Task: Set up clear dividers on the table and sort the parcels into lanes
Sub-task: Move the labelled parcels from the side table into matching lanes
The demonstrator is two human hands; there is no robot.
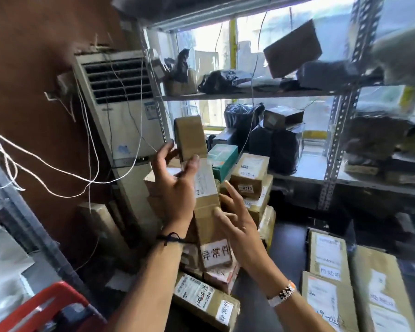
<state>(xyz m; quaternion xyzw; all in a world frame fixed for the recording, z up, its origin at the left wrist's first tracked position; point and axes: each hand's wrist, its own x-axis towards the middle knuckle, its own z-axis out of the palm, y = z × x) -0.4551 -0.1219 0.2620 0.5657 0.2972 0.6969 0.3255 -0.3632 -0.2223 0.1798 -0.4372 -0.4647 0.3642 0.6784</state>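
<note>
A head-worn view of a crowded parcel room. Both bare arms reach forward at the middle of the view. The left hand [175,185] grips a long cardboard parcel [205,180], holding it upright and leaning slightly left: the thumb lies across the parcel's front face and the other fingers curl round its left side. A white shipping label sits on the lower half of the parcel's front. The right hand [235,219] is beside the parcel's lower right edge, fingers straight and spread, with the thumb tip touching the cardboard and the index finger pointing up; it holds nothing. A black cord [170,238] circles the left wrist, and a beaded bracelet [283,293] circles the right.

The parcel is held in the air above a loose stack of cardboard boxes [248,178], several with handwritten white labels. A teal box [222,159] rests on top of the stack, just right of the held parcel. To the lower right, more labelled cardboard parcels [326,255] lie flat along the right edge of a dark surface [288,248].

Behind the stack, on the left, stands a white floor air conditioner [122,104], with thin white cords [58,168] hanging across it. To the right, metal shelving [249,94] in front of a bright window carries black-bagged packages and small boxes. A red frame [58,305] shows at the bottom left corner
</note>
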